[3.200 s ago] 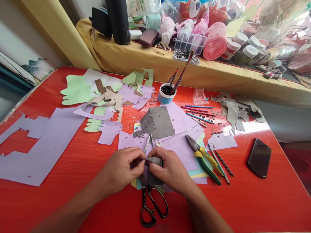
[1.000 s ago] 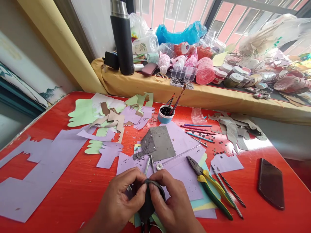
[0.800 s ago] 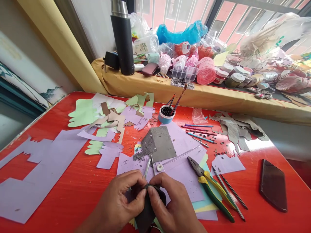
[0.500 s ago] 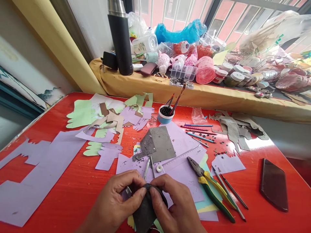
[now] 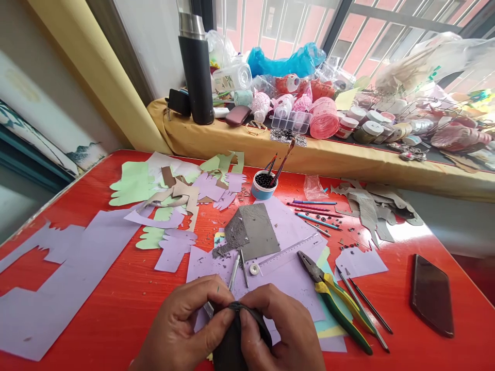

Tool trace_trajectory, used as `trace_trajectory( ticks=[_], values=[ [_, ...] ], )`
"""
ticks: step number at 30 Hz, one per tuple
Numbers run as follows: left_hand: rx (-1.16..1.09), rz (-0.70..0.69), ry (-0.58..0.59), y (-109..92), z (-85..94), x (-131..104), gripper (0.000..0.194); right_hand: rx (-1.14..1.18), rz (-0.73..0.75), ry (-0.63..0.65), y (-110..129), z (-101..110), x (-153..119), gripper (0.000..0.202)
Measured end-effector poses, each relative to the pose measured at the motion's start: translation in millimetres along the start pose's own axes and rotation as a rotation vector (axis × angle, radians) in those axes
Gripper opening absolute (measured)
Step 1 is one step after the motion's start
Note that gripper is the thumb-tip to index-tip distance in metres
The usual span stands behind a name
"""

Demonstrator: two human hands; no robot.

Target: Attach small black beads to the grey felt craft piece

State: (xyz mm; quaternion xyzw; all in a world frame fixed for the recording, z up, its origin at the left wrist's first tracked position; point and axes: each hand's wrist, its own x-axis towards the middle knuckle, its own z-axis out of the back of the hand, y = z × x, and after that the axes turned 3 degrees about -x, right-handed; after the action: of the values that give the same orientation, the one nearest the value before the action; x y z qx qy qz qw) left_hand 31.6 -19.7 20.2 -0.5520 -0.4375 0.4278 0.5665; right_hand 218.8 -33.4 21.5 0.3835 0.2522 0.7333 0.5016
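At the bottom centre, both hands pinch a piece of dark grey, leather-like material point(image 5: 229, 345) along its upper edge. My left hand point(image 5: 185, 324) grips the edge between thumb and forefinger, and my right hand point(image 5: 284, 327) does the same right beside it. The fingertips nearly meet, and the pinched edge looks gathered. Just beyond the fingers lie a slim silver pen-like tool point(image 5: 234, 272), a thin metal rod point(image 5: 244, 268) and a small round metal disc point(image 5: 253, 269). Further back rests a flat grey sheet point(image 5: 263, 232) with a rough, crumbly patch on its left part.
Green-and-yellow pliers point(image 5: 328, 293) and a dark phone point(image 5: 432, 296) lie to the right. Purple paper point(image 5: 69, 288) covers much of the left. A small tub point(image 5: 263, 190) holding brushes stands behind, before a crowded sill with a black thermos point(image 5: 196, 77).
The view has shifted slightly, so the surroundings sit a little lower. Both hands keep pinching the dark material, its lower part now turned more under the right hand.
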Motion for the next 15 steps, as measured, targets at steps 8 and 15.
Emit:
trace_trajectory(
  ticks=[8, 15],
  values=[
    [0.085, -0.068, -0.024, -15.4, 2.6, -3.0, 0.016, -0.037, 0.073, -0.042, 12.5, 0.7, 5.4, 0.021],
    [0.277, -0.168, 0.030, -23.1, 13.1, -0.1, 0.017, -0.072, 0.111, -0.167, 9.2, -12.3, 1.1, 0.014]
  ],
)
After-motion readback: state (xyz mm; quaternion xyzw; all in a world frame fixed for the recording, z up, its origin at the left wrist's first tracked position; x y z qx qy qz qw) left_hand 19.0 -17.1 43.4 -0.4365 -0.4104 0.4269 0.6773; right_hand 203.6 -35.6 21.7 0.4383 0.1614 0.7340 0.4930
